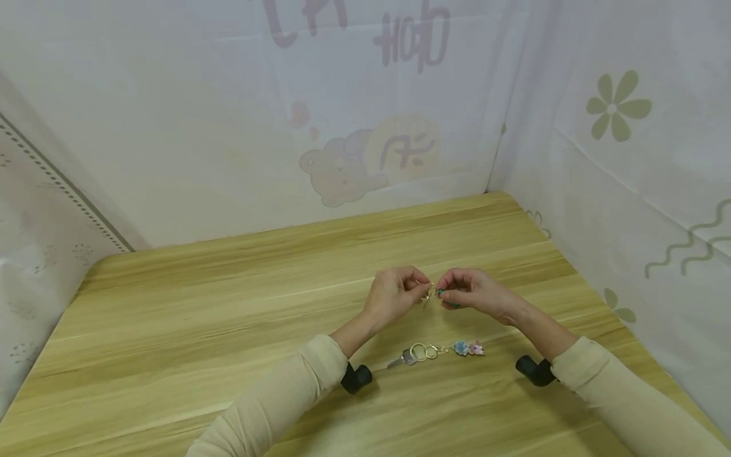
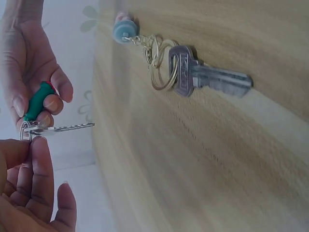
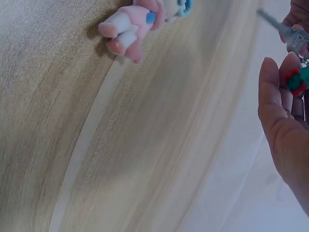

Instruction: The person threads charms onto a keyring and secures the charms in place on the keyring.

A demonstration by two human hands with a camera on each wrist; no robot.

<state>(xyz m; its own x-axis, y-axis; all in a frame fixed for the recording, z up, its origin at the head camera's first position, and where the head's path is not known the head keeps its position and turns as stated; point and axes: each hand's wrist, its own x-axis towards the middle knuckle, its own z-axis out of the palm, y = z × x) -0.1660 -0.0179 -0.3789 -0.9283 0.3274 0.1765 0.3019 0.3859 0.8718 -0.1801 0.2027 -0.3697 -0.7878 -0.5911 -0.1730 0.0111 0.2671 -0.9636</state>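
My left hand (image 1: 396,293) and right hand (image 1: 480,295) meet above the table. The left thumb and fingers pinch a metal key ring (image 2: 25,131). From the ring a silver key (image 2: 67,128) points out sideways between the hands. My right hand holds a small green-and-red charm (image 2: 37,102) joined to that ring. On the table below lies another keychain: a silver key (image 1: 401,359), gold-coloured rings (image 1: 419,352), and a small figure charm in blue and pink (image 1: 475,348). The ring's exact opening is hidden by the fingertips.
The wood-grain table (image 1: 200,330) is bordered by a pale printed cloth (image 1: 217,127) at the back and sides. Black wrist mounts (image 1: 356,379) sit under both forearms, close to the tabletop keychain.
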